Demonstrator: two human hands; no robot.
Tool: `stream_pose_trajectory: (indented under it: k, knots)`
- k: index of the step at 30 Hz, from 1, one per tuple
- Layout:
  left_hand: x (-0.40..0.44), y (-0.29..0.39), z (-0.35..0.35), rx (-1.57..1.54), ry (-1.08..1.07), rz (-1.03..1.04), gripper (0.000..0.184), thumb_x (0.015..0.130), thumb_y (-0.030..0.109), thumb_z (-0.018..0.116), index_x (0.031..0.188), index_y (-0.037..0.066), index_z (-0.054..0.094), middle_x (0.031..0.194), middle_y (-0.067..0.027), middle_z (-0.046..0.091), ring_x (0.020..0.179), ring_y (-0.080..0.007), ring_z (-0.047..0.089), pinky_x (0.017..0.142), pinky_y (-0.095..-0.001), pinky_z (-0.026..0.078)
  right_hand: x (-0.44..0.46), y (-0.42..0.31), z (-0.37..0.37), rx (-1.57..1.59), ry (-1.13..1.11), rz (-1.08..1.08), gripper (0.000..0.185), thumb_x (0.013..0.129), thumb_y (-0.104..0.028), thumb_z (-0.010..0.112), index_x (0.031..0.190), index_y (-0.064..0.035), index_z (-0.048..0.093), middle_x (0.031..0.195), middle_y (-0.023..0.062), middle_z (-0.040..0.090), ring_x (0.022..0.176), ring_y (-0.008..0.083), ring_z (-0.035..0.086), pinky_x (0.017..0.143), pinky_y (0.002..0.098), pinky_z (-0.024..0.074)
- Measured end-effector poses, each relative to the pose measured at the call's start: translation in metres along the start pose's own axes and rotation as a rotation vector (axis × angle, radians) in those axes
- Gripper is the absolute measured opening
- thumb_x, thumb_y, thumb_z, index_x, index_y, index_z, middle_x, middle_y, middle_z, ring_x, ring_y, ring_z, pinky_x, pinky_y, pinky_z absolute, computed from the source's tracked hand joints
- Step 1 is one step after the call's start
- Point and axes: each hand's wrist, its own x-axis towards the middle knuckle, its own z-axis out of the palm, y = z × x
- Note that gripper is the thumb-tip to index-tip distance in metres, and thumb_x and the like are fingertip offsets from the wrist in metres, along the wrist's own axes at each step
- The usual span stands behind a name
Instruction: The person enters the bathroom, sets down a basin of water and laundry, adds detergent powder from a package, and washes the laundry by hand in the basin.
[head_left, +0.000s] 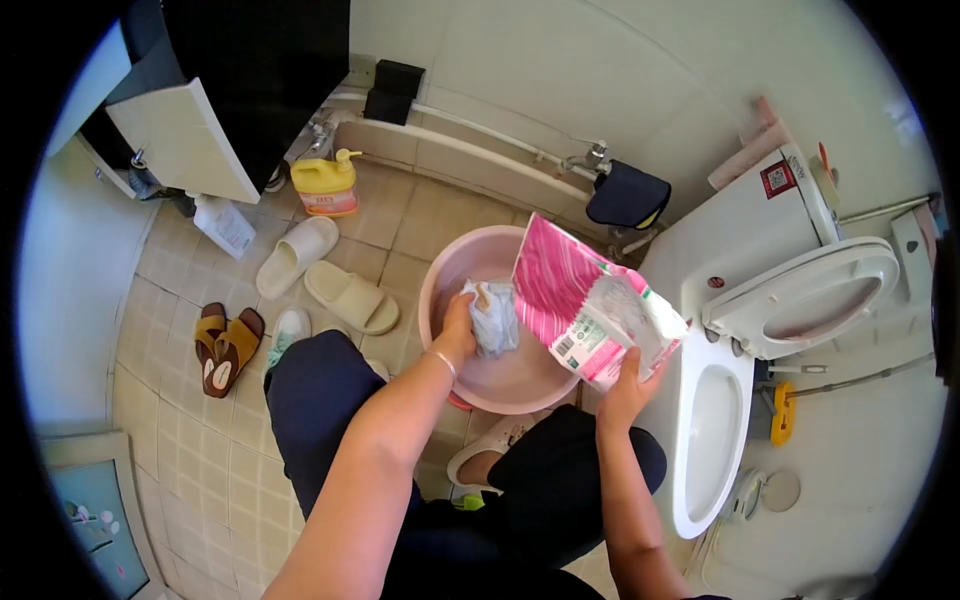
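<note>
A pink plastic basin (432, 290) stands on the tiled floor between my knees. Inside it, my left hand (459, 328) is closed on a crumpled pale-blue cloth (494, 318). My right hand (628, 392) grips the lower edge of a pink and white detergent bag (565, 275), tilted over the basin's right side. The bag's striped pink face and a printed label with a barcode show; what is inside it cannot be seen.
A toilet (712, 440) with its lid raised is close on my right. Cream slippers (352, 297), brown sandals (229, 348), a yellow pump jug (326, 185) and a white bottle (222, 224) are on the left floor. Pipes (470, 150) run along the wall.
</note>
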Motion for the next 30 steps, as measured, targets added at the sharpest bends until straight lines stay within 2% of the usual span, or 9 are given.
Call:
stream_pose_trajectory:
  k: [7, 9, 13, 16, 18, 19, 21, 24, 30]
  knots:
    - [-0.024, -0.002, 0.016, 0.005, -0.008, -0.017, 0.045, 0.083, 0.03, 0.052, 0.121, 0.008, 0.042, 0.12, -0.0177, 0.046, 0.11, -0.0329, 0.046, 0.095, -0.0435, 0.036, 0.006, 0.006, 0.005, 0.191, 0.071, 0.003, 0.051, 0.091, -0.021, 0.052, 0.13, 0.0003, 0.028, 0.121, 0.0135, 0.045, 0.107, 0.0193, 0.048, 0.091, 0.0317, 0.0388]
    - [-0.046, -0.016, 0.033, 0.736, 0.531, 0.454, 0.053, 0.084, 0.033, 0.049, 0.124, 0.001, 0.038, 0.127, -0.0206, 0.038, 0.118, -0.034, 0.037, 0.101, -0.0401, 0.029, 0.005, 0.007, 0.002, 0.227, 0.067, 0.012, 0.051, 0.091, -0.021, 0.052, 0.13, 0.0004, 0.028, 0.121, 0.0136, 0.045, 0.107, 0.0195, 0.048, 0.091, 0.0319, 0.039]
    - [-0.078, -0.034, 0.047, 0.931, 0.602, 0.58, 0.057, 0.086, 0.035, 0.045, 0.126, -0.005, 0.036, 0.13, -0.0226, 0.033, 0.123, -0.0349, 0.03, 0.103, -0.0387, 0.024, 0.0, 0.006, 0.004, 0.219, 0.101, 0.01, 0.051, 0.091, -0.02, 0.052, 0.131, 0.0006, 0.027, 0.121, 0.014, 0.045, 0.108, 0.0205, 0.048, 0.091, 0.0328, 0.0396]
    - [-0.132, -0.037, 0.076, 0.809, 0.466, 0.667, 0.05, 0.09, 0.034, 0.039, 0.122, -0.004, 0.041, 0.13, -0.0198, 0.036, 0.121, -0.0338, 0.034, 0.101, -0.0389, 0.029, -0.009, 0.016, 0.0, 0.123, 0.109, 0.022, 0.05, 0.091, -0.019, 0.051, 0.13, 0.0007, 0.027, 0.121, 0.0146, 0.045, 0.108, 0.0216, 0.049, 0.091, 0.0339, 0.0402]
    - [-0.148, -0.048, 0.091, -0.172, 0.051, 0.105, 0.047, 0.092, 0.033, 0.034, 0.127, 0.001, 0.037, 0.128, -0.0151, 0.043, 0.116, -0.03, 0.043, 0.1, -0.0394, 0.031, -0.017, 0.027, -0.003, 0.005, 0.107, 0.045, 0.049, 0.091, -0.018, 0.05, 0.13, 0.0008, 0.027, 0.121, 0.015, 0.045, 0.108, 0.0222, 0.049, 0.091, 0.0345, 0.0405]
    - [-0.158, -0.046, 0.097, -0.169, 0.051, 0.104, 0.047, 0.092, 0.033, 0.034, 0.127, 0.001, 0.037, 0.128, -0.0151, 0.043, 0.116, -0.03, 0.043, 0.1, -0.0394, 0.031, -0.02, 0.032, -0.004, 0.065, 0.105, 0.027, 0.049, 0.091, -0.017, 0.05, 0.13, 0.001, 0.027, 0.121, 0.015, 0.045, 0.108, 0.0225, 0.048, 0.091, 0.0346, 0.0403]
    - [-0.17, -0.039, 0.108, -0.282, 0.072, -0.172, 0.049, 0.093, 0.038, 0.028, 0.126, 0.003, 0.038, 0.126, -0.0132, 0.047, 0.116, -0.0281, 0.044, 0.1, -0.041, 0.031, -0.024, 0.016, 0.01, 0.293, 0.125, 0.011, 0.048, 0.09, -0.015, 0.051, 0.129, 0.0019, 0.028, 0.121, 0.0145, 0.045, 0.109, 0.022, 0.047, 0.093, 0.033, 0.0377]
    - [-0.176, -0.038, 0.116, -0.398, -0.123, -0.041, 0.05, 0.094, 0.038, 0.023, 0.127, 0.003, 0.037, 0.129, -0.0127, 0.044, 0.119, -0.0275, 0.042, 0.102, -0.0425, 0.03, -0.021, 0.016, 0.007, -0.058, -0.001, 0.083, 0.049, 0.088, -0.012, 0.054, 0.129, 0.0043, 0.031, 0.119, 0.0137, 0.046, 0.107, 0.0202, 0.045, 0.092, 0.0306, 0.0355]
    - [-0.173, -0.029, 0.122, -0.41, -0.213, 0.028, 0.05, 0.094, 0.039, 0.022, 0.128, 0.005, 0.036, 0.131, -0.0125, 0.042, 0.121, -0.0285, 0.039, 0.105, -0.0424, 0.026, -0.024, 0.007, 0.021, -0.056, 0.06, 0.004, 0.051, 0.089, -0.012, 0.053, 0.13, 0.0044, 0.028, 0.12, 0.0144, 0.045, 0.109, 0.0211, 0.044, 0.093, 0.0314, 0.0351]
